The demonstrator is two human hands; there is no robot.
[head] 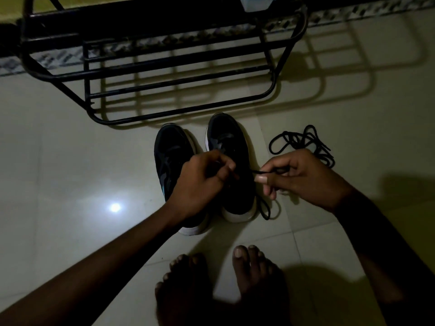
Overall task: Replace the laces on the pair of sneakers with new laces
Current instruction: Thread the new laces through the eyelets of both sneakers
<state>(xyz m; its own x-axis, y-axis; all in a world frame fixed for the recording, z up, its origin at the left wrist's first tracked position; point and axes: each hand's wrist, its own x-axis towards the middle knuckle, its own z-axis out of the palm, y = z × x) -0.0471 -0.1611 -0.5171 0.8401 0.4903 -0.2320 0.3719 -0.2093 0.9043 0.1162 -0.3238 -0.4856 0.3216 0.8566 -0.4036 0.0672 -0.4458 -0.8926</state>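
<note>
- Step in hand, as I judge it: lacing work on the right-hand sneaker [231, 147] of the pair. Whether the black lace [264, 171] is being threaded in or drawn out, I cannot tell in this dim light.
- The left hand [202, 184] is curled over that sneaker's eyelet area and appears to pinch the lace there. The right hand [303, 175] pinches the lace's free end, just beside the shoe.
- A slack loop of the lace lies on the floor by the heel.
- The other sneaker [170, 156] stands touching its partner. A bundle of loose black laces [303, 142] lies near, to the right.
- Next move likely calls for aiming the tip at an eyelet and pulling evenly.
- Surroundings: pale glossy floor tiles [70, 161], a black metal shoe rack [179, 67] behind, and bare feet [249, 271] in front.
</note>
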